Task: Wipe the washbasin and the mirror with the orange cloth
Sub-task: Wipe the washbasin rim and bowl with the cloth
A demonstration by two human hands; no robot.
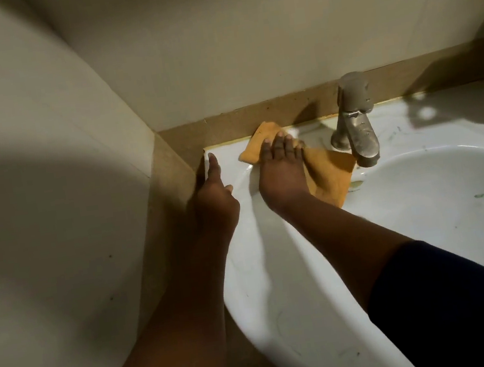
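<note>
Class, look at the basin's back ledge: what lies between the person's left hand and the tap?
In the head view, the right hand, pressed flat on the orange cloth, lies between the left hand and the tap.

The white ceramic washbasin [277, 271] looks glossy and smooth, with faint smudges. The orange cloth [330, 171] is soft, matt, slightly fuzzy fabric. The dull grey metal tap [357, 125] appears spotted, its finish tarnished.

head view, single camera, worn on the person's head: looks forward and steeply down from above, close over the back left corner of the white washbasin [277, 271]. wide-angle; wall lines bow at the edges. frame takes in the corner of the walls [147, 128] at left, the metal tap [356, 125] upper right, both forearms entering from the bottom. no second view.
</note>
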